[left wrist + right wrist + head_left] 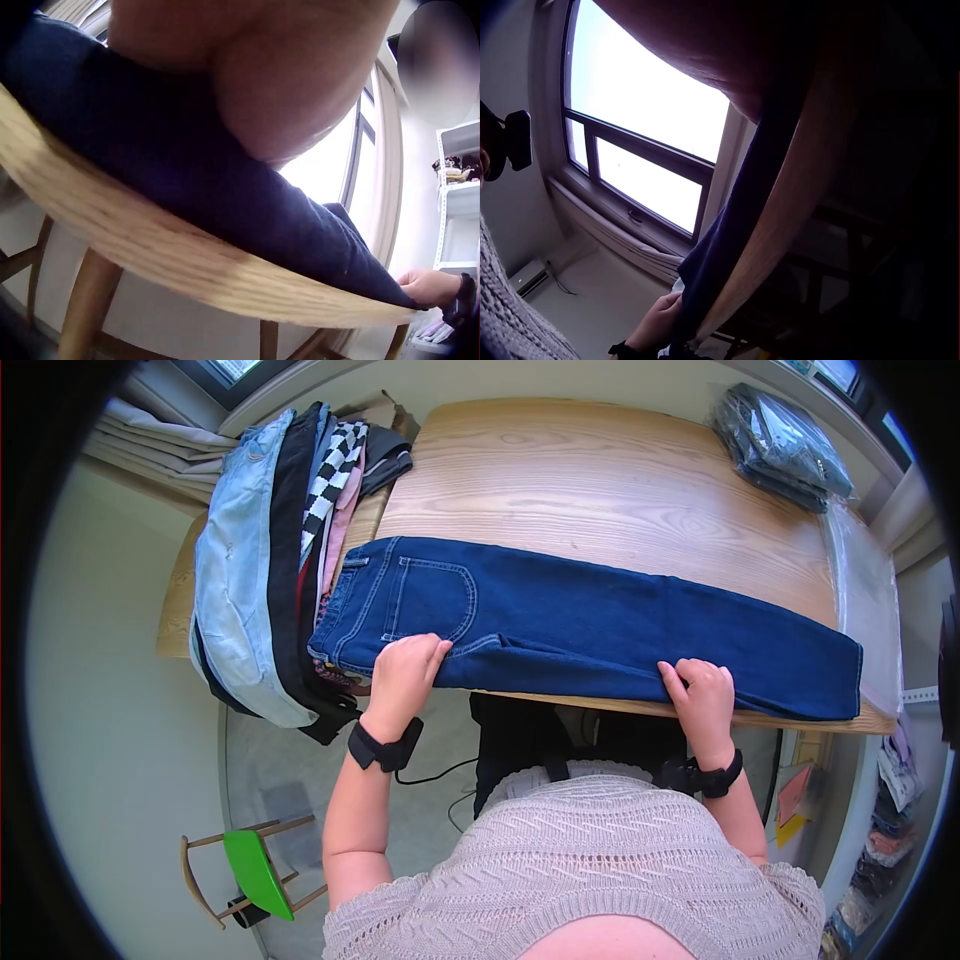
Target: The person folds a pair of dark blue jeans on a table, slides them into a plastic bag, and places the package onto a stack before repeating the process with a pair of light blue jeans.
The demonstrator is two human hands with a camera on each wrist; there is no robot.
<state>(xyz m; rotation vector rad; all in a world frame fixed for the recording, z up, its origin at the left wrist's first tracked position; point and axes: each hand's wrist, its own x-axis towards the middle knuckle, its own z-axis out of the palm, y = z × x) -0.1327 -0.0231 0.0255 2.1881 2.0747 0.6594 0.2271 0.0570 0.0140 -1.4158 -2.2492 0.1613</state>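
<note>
Dark blue jeans (pixel 580 605), folded lengthwise with a back pocket (pixel 435 600) facing up, lie along the table's near edge, waistband to the left and hems to the right. Just below that pocket, my left hand (pixel 403 672) pinches the near edge of the denim between thumb and curled fingers. Further along the legs, my right hand (pixel 705 695) grips the same edge. Creases run between the two hands. In the left wrist view the denim (pixel 187 180) lies along the table rim, with the right hand (pixel 433 287) at its far end.
At the left, a pile of clothes with light blue jeans (pixel 235 560) and a checkered piece (pixel 333 475) hangs over an edge. Plastic-wrapped garments (pixel 785 450) sit at the back right of the wooden table (pixel 580 470). Clear plastic (pixel 868 600) lies beside the hems. A green chair (pixel 258 873) stands lower left.
</note>
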